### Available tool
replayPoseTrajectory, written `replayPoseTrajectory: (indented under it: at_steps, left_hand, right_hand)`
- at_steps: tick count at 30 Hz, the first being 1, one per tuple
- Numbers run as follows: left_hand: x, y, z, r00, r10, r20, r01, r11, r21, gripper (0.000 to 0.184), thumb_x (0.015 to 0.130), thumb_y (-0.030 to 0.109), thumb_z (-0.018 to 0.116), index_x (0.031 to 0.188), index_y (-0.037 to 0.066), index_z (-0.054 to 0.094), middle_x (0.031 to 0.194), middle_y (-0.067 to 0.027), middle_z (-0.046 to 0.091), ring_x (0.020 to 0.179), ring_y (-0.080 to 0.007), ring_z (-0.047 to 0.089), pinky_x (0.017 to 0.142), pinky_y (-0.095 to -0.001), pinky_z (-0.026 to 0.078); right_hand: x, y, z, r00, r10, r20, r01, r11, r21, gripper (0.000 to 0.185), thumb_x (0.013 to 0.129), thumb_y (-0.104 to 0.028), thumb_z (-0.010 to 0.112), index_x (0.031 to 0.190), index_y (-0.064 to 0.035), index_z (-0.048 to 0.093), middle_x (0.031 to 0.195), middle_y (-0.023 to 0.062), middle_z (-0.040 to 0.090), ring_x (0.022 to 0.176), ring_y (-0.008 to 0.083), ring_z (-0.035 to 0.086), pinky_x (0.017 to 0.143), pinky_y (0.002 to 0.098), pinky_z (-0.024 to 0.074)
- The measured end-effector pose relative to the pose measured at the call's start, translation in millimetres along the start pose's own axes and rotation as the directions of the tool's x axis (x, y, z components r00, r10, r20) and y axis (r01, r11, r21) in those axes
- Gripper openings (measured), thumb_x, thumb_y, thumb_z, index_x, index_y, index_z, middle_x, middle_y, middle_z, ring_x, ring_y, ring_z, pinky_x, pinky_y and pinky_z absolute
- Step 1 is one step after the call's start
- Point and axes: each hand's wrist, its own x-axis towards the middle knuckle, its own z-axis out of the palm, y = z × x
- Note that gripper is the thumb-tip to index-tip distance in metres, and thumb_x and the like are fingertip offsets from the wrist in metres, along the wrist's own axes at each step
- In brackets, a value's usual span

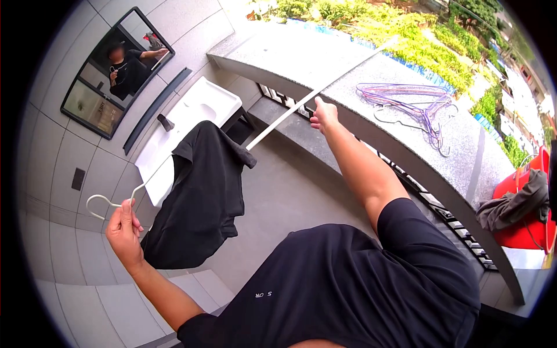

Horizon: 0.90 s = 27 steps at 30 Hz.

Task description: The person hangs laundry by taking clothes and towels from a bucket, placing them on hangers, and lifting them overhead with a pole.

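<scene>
My left hand [125, 232] pinches a pale clothes hanger [104, 202] just below its hook, on the left. From that hanger droops a black garment [200, 197], tilted, its rolled cuff turned to the right. My right hand [325, 115] reaches forward at the ledge's inner edge, thumb raised and fingers loosely bent apart. Beside its fingertips runs a long white pole [284, 122], slanting from near the garment's cuff out over the ledge. I see no wrap of the fingers around it; whether they touch is unclear.
Several wire hangers [409, 101] lie on the stone ledge [278, 49]. A red bucket [522, 232] with grey cloth [516, 203] over its rim stands at right. Behind the garment is a white sink [203, 95]; a mirror [119, 69] hangs on the tiled wall. Railings run below the ledge.
</scene>
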Motion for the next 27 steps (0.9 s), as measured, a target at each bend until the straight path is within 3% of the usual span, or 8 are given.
replayPoseTrajectory:
  at_steps: [4, 10, 13, 15, 16, 18, 22, 27]
  left_hand:
    - [-15, -5, -13, 0.997, 0.008, -0.073, -0.007, 1.000, 0.003, 0.031, 0.106, 0.024, 0.062, 0.098, -0.004, 0.074, 0.062, 0.0029, 0.047, 0.052, -0.0038, 0.036, 0.049, -0.0205, 0.029]
    - [-41, -21, -47, 0.990, 0.000, -0.141, -0.001, 1.000, -0.006, 0.028, 0.107, 0.019, 0.060, 0.095, -0.003, 0.073, 0.061, 0.0019, 0.046, 0.050, -0.0042, 0.036, 0.048, -0.0204, 0.030]
    - [-45, -42, -86, 0.981, -0.064, -0.184, 0.060, 0.998, -0.028, 0.028, 0.106, 0.019, 0.061, 0.094, -0.004, 0.072, 0.060, 0.0015, 0.048, 0.049, -0.0042, 0.037, 0.047, -0.0203, 0.031]
    - [-37, -30, -91, 0.959, -0.166, -0.229, 0.157, 0.986, -0.055, 0.028, 0.105, 0.020, 0.062, 0.099, -0.005, 0.072, 0.062, 0.0017, 0.048, 0.049, -0.0040, 0.036, 0.047, -0.0206, 0.032]
    - [-31, -28, -98, 0.953, -0.195, -0.231, 0.193, 0.981, -0.031, 0.030, 0.105, 0.022, 0.063, 0.100, -0.006, 0.073, 0.063, 0.0021, 0.049, 0.050, -0.0040, 0.037, 0.048, -0.0209, 0.033]
    - [-22, -23, -101, 0.948, -0.215, -0.237, 0.212, 0.977, -0.038, 0.031, 0.104, 0.025, 0.066, 0.102, -0.005, 0.075, 0.064, 0.0026, 0.050, 0.051, -0.0043, 0.038, 0.049, -0.0211, 0.034]
    - [17, -12, -117, 0.960, -0.199, -0.195, 0.184, 0.979, -0.093, 0.038, 0.102, 0.034, 0.068, 0.107, -0.004, 0.076, 0.066, 0.0014, 0.056, 0.049, -0.0032, 0.040, 0.048, -0.0212, 0.038]
    - [77, 19, -124, 0.983, -0.167, -0.079, 0.158, 0.981, -0.114, 0.038, 0.102, 0.035, 0.068, 0.111, -0.001, 0.075, 0.070, 0.0018, 0.059, 0.049, -0.0023, 0.038, 0.048, -0.0215, 0.038]
  right_hand:
    - [-8, 4, 33, 0.996, 0.064, 0.060, -0.063, 0.998, -0.027, 0.091, 0.088, -0.068, 0.069, 0.143, 0.0028, 0.052, 0.132, 0.0245, 0.060, 0.114, 0.0396, 0.063, 0.090, 0.0508, 0.0560]
    - [63, 11, 88, 0.971, 0.050, 0.236, -0.144, 0.904, 0.402, 0.088, 0.088, -0.052, 0.079, 0.149, 0.0001, 0.043, 0.127, 0.0265, 0.064, 0.120, 0.0439, 0.062, 0.115, 0.0629, 0.0342]
    - [81, -2, 101, 0.961, 0.027, 0.275, -0.191, 0.785, 0.590, 0.021, 0.099, -0.021, 0.070, 0.101, -0.0042, 0.058, 0.077, 0.0088, 0.059, 0.065, 0.0246, 0.061, 0.066, 0.0473, 0.0615]
    - [79, -7, 108, 0.985, -0.118, 0.128, 0.015, 0.791, 0.611, 0.013, 0.102, -0.011, 0.061, 0.092, -0.0065, 0.054, 0.068, 0.0040, 0.050, 0.054, 0.0160, 0.049, 0.052, 0.0355, 0.0474]
    - [85, -3, 102, 0.936, -0.168, 0.311, -0.084, 0.749, 0.657, 0.015, 0.103, -0.013, 0.060, 0.091, -0.0082, 0.052, 0.067, 0.0010, 0.047, 0.052, 0.0127, 0.045, 0.048, 0.0307, 0.0383]
    - [36, -3, 98, 0.928, -0.274, 0.251, 0.131, 0.874, 0.469, 0.021, 0.105, -0.023, 0.061, 0.092, -0.0096, 0.052, 0.063, -0.0029, 0.041, 0.048, 0.0097, 0.038, 0.043, 0.0274, 0.0320]
    - [-58, 34, 55, 0.748, -0.499, 0.438, 0.411, 0.866, 0.284, 0.027, 0.108, -0.028, 0.058, 0.117, -0.0027, 0.059, 0.062, -0.0030, 0.042, 0.047, 0.0070, 0.041, 0.042, 0.0248, 0.0379]
    - [-142, 70, -7, 0.704, -0.328, 0.630, 0.331, 0.936, 0.117, 0.020, 0.105, -0.022, 0.063, 0.115, -0.0048, 0.059, 0.070, -0.0036, 0.050, 0.053, 0.0047, 0.046, 0.046, 0.0224, 0.0425]
